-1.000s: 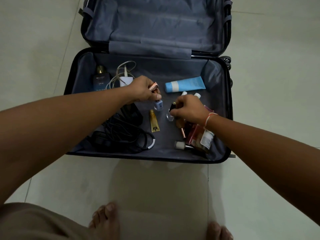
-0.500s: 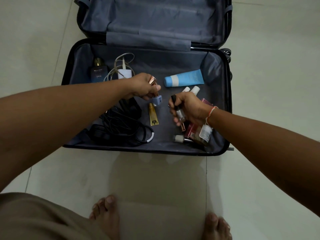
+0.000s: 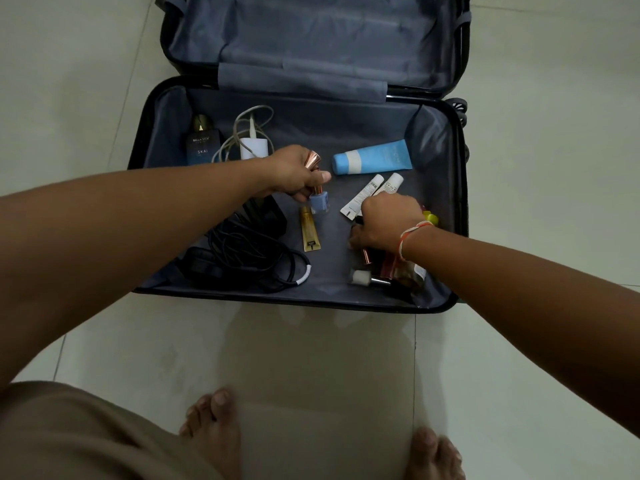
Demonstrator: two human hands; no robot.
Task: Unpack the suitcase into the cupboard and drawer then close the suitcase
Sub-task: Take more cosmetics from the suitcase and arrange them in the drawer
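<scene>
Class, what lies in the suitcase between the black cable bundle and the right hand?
In the head view, a small gold tube lies between the black cable bundle and the right hand.
</scene>
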